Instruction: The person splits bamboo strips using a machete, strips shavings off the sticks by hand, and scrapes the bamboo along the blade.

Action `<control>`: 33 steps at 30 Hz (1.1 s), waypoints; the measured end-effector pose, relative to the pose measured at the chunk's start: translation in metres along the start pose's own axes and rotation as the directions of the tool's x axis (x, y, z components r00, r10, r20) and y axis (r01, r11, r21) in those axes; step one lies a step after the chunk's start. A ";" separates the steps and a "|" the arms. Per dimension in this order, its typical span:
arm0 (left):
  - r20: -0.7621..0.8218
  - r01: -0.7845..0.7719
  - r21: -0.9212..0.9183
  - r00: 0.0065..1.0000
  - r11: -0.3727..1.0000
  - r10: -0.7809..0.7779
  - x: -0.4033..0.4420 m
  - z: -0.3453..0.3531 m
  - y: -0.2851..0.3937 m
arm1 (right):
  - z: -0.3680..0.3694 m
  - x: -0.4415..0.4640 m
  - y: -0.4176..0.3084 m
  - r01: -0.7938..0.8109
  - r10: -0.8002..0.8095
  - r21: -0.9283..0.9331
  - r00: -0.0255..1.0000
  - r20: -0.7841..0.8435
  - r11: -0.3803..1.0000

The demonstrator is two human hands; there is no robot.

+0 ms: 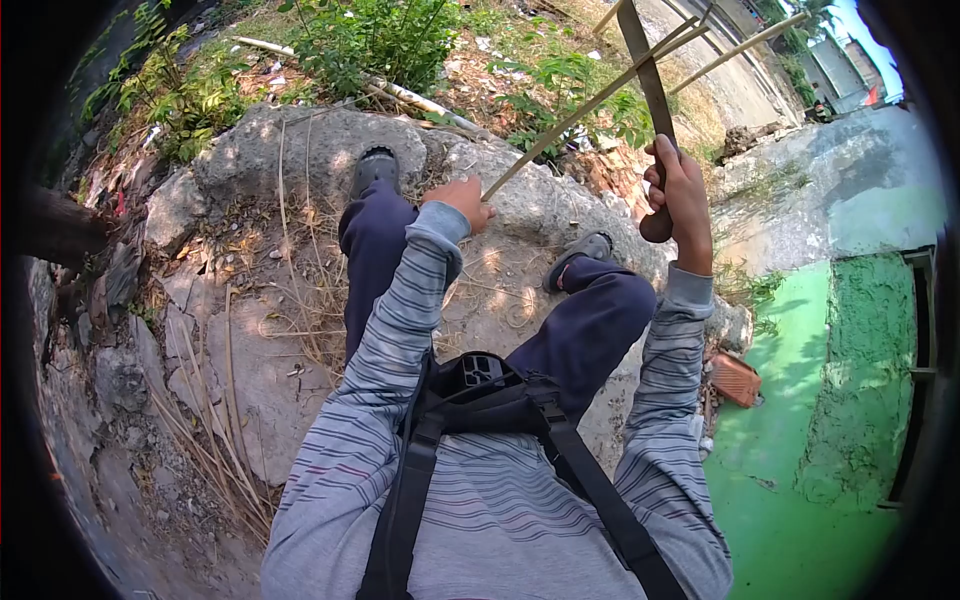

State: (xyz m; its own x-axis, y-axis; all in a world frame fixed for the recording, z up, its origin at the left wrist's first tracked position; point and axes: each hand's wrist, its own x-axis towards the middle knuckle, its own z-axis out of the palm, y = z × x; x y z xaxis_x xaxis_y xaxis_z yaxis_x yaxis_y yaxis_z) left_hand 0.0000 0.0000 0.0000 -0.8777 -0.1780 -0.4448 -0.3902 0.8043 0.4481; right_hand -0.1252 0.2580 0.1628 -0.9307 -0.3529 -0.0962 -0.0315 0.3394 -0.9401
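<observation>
My left hand (461,203) is closed around the near end of a long bamboo strip (565,126), which slants up and away to the right. My right hand (682,185) grips the wooden handle of a machete (657,110), with its butt showing below my fingers. The long dark blade points upward and crosses the strip near its far part. Whether the blade touches the strip there, I cannot tell for sure. The far end of the strip seems split into several pieces.
Thin bamboo strips (215,410) lie on the stone ground at the left. Concrete rubble (290,150) runs ahead past my feet, with green plants (400,40) and a pole (420,103) beyond. A green wall (775,440) stands at the right, near a reddish brick block (735,380).
</observation>
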 end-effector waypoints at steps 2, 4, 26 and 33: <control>-0.052 0.004 0.039 0.999 0.999 -0.002 0.002 -0.005 0.000 | -0.011 -0.017 -0.030 0.044 -0.044 0.005 0.997 -0.058 0.999; -0.010 -0.003 0.000 1.000 1.000 0.003 -0.011 0.014 0.004 | -0.029 -0.051 -0.073 0.052 -0.058 -0.059 0.992 -0.114 0.997; -0.084 -0.023 -0.028 0.996 0.999 0.021 -0.009 0.011 -0.008 | -0.019 -0.059 -0.094 0.195 -0.208 -0.077 0.945 -0.250 0.978; -0.053 -0.011 -0.016 0.999 1.000 0.010 -0.013 0.004 -0.008 | -0.005 -0.035 -0.071 0.181 -0.183 -0.026 0.958 -0.223 0.983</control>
State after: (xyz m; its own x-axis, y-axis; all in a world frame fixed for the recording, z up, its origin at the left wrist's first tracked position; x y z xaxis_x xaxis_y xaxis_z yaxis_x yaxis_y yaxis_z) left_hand 0.0156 -0.0021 -0.0005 -0.8950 -0.2000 -0.3986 -0.3853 0.7968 0.4654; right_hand -0.0917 0.2505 0.2349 -0.9666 -0.2059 0.1523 -0.2093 0.2923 -0.9332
